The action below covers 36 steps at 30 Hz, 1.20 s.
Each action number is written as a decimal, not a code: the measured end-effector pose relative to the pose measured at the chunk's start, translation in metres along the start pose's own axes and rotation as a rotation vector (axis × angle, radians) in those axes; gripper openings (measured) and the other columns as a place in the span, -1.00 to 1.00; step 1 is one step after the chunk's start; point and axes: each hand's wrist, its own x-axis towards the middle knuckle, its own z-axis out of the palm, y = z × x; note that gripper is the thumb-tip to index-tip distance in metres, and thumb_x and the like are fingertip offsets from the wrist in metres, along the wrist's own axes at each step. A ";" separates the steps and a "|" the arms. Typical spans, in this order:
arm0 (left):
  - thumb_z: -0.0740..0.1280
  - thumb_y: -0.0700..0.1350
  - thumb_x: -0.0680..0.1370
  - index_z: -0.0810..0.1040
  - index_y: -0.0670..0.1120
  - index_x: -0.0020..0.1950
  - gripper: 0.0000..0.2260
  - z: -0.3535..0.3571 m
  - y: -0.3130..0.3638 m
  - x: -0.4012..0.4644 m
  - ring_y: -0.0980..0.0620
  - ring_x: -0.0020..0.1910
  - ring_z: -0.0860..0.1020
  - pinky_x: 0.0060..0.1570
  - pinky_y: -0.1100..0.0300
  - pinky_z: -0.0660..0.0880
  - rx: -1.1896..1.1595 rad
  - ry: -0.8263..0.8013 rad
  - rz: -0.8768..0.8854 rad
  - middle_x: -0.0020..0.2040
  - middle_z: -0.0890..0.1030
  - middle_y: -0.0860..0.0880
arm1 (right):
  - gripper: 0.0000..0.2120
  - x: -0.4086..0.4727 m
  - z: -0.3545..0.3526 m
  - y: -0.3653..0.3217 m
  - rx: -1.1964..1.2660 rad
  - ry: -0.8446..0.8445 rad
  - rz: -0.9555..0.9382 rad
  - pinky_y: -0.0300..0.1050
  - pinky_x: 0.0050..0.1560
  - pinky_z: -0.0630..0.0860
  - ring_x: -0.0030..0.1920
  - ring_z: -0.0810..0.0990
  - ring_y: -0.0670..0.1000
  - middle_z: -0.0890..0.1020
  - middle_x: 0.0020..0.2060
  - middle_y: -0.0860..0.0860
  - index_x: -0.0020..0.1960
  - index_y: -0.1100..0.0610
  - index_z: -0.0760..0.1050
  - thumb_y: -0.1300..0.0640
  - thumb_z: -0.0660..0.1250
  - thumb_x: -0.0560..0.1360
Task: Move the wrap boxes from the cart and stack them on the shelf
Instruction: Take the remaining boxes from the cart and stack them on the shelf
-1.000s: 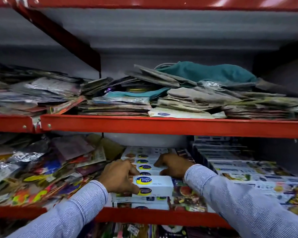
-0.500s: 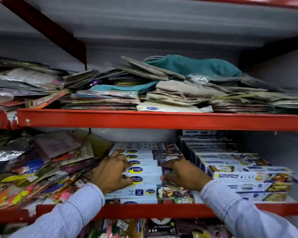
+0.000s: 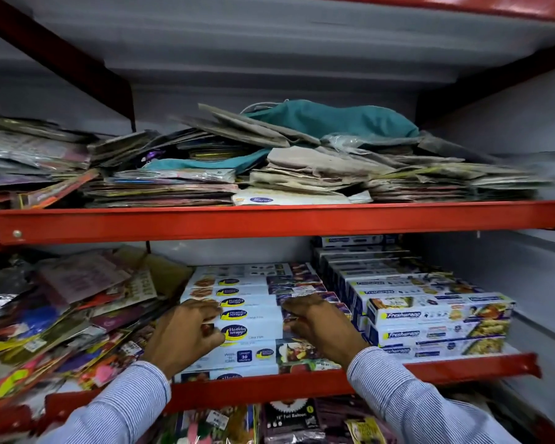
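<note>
Both striped sleeves reach in over the red shelf (image 3: 269, 384). The left hand (image 3: 186, 334) and right hand (image 3: 321, 322) press curled fingers on the ends of the front white wrap box (image 3: 253, 331), atop its stack. Beyond, Freshwrapp boxes (image 3: 436, 318) sit stacked just beside, right.

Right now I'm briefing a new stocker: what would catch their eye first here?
Both hands, left hand and right hand, press on the white wrap boxes stacked mid-shelf. Right of them stands a taller stack of Freshwrapp boxes. On the shelf above, a teal cloth bag tops messy packets.
</note>
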 end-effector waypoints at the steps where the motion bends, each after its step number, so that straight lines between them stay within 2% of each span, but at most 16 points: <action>1: 0.36 0.09 0.30 0.68 0.04 0.10 -0.60 0.001 -0.001 0.000 0.07 0.09 0.62 0.04 0.19 0.55 -0.002 0.008 -0.004 0.17 0.67 0.08 | -0.64 0.000 0.000 0.000 0.007 -0.001 -0.001 -0.03 0.18 0.53 0.23 0.55 0.04 0.57 0.28 -0.01 0.31 -0.01 0.45 0.00 0.31 0.52; 7: 0.41 0.02 0.32 0.68 0.00 0.07 -0.66 0.005 -0.003 -0.003 0.05 0.02 0.64 -0.03 0.22 0.55 0.011 0.059 0.007 0.13 0.69 0.07 | -0.62 0.000 0.003 0.001 0.007 0.020 -0.023 -0.03 0.30 0.45 0.30 0.47 0.01 0.54 0.32 -0.04 0.34 0.00 0.44 0.01 0.32 0.53; 13: 0.38 -0.01 0.32 0.68 -0.03 0.07 -0.66 0.014 -0.009 -0.007 0.03 0.01 0.65 0.01 0.16 0.58 0.017 0.123 0.024 0.09 0.70 0.01 | -0.60 -0.002 0.012 0.000 -0.017 0.043 -0.023 -0.02 0.29 0.45 0.33 0.42 -0.01 0.51 0.35 -0.06 0.37 -0.01 0.40 -0.09 0.25 0.56; 15: 0.33 0.03 0.33 0.67 -0.04 0.08 -0.63 0.018 -0.012 -0.007 0.00 0.06 0.63 0.10 0.09 0.56 0.039 0.148 0.041 0.10 0.70 -0.01 | -0.58 -0.003 0.013 -0.001 -0.032 0.053 -0.031 -0.02 0.33 0.41 0.36 0.40 0.00 0.49 0.37 -0.05 0.39 -0.02 0.37 -0.12 0.21 0.57; 16: 0.28 0.06 0.36 0.65 -0.04 0.13 -0.59 0.020 -0.013 -0.008 -0.01 0.13 0.60 0.21 0.04 0.51 0.058 0.152 0.055 0.14 0.69 -0.03 | -0.56 -0.006 0.015 -0.001 -0.056 0.061 -0.039 -0.01 0.37 0.38 0.38 0.38 0.00 0.48 0.38 -0.04 0.41 -0.03 0.33 -0.15 0.17 0.58; 18: 0.21 0.11 0.42 0.54 -0.04 0.31 -0.50 0.027 -0.015 -0.012 -0.01 0.35 0.45 0.43 -0.07 0.25 0.113 0.151 0.109 0.32 0.58 -0.05 | -0.50 -0.013 0.025 0.002 -0.135 0.095 -0.059 0.03 0.50 0.19 0.49 0.24 -0.02 0.36 0.47 -0.06 0.48 -0.05 0.20 -0.23 0.05 0.60; 19: 0.20 0.13 0.46 0.43 -0.05 0.41 -0.46 0.031 -0.013 -0.016 -0.03 0.46 0.33 0.47 -0.13 0.12 0.145 0.156 0.151 0.42 0.47 -0.06 | -0.46 -0.017 0.031 0.004 -0.185 0.119 -0.061 0.04 0.54 0.06 0.54 0.13 -0.05 0.26 0.51 -0.07 0.52 -0.05 0.12 -0.25 -0.02 0.61; 22: 0.16 0.18 0.58 0.14 -0.07 0.55 -0.38 0.040 -0.001 -0.021 -0.13 0.57 0.02 0.46 -0.30 0.01 0.253 0.153 0.237 0.58 0.10 -0.12 | -0.38 -0.021 0.048 0.009 -0.305 0.196 -0.026 0.12 0.52 -0.12 0.57 -0.06 -0.02 0.05 0.57 -0.04 0.56 0.01 -0.03 -0.28 -0.07 0.61; 25: 0.08 0.23 0.61 0.10 -0.10 0.56 -0.37 0.052 -0.002 -0.015 -0.19 0.57 -0.02 0.44 -0.38 0.02 0.361 0.136 0.210 0.59 0.05 -0.18 | -0.38 -0.014 0.053 0.010 -0.365 0.226 0.031 0.20 0.50 -0.09 0.57 -0.01 0.06 0.11 0.56 0.03 0.55 0.07 0.03 -0.25 -0.06 0.61; 28: 0.03 0.25 0.62 0.14 -0.14 0.55 -0.37 0.057 -0.009 -0.010 -0.19 0.56 0.02 0.41 -0.42 0.03 0.393 0.087 0.184 0.58 0.10 -0.19 | -0.39 -0.006 0.054 0.012 -0.387 0.199 0.058 0.22 0.49 -0.04 0.55 0.08 0.06 0.19 0.54 0.03 0.53 0.07 0.11 -0.26 -0.10 0.61; 32: 0.00 0.25 0.61 0.20 -0.17 0.53 -0.36 0.062 -0.013 -0.008 -0.21 0.54 0.12 0.38 -0.44 0.09 0.414 0.056 0.210 0.55 0.21 -0.20 | -0.42 -0.004 0.056 0.015 -0.396 0.186 0.032 0.20 0.46 0.08 0.53 0.18 0.01 0.30 0.50 -0.02 0.48 0.07 0.24 -0.25 -0.05 0.60; 36: 0.01 0.25 0.61 0.19 -0.19 0.53 -0.35 0.063 -0.013 -0.009 -0.21 0.54 0.09 0.37 -0.45 0.09 0.444 0.057 0.212 0.55 0.20 -0.20 | -0.41 -0.005 0.056 0.012 -0.420 0.186 0.050 0.20 0.46 0.07 0.52 0.19 0.02 0.30 0.50 -0.01 0.48 0.08 0.22 -0.24 -0.08 0.61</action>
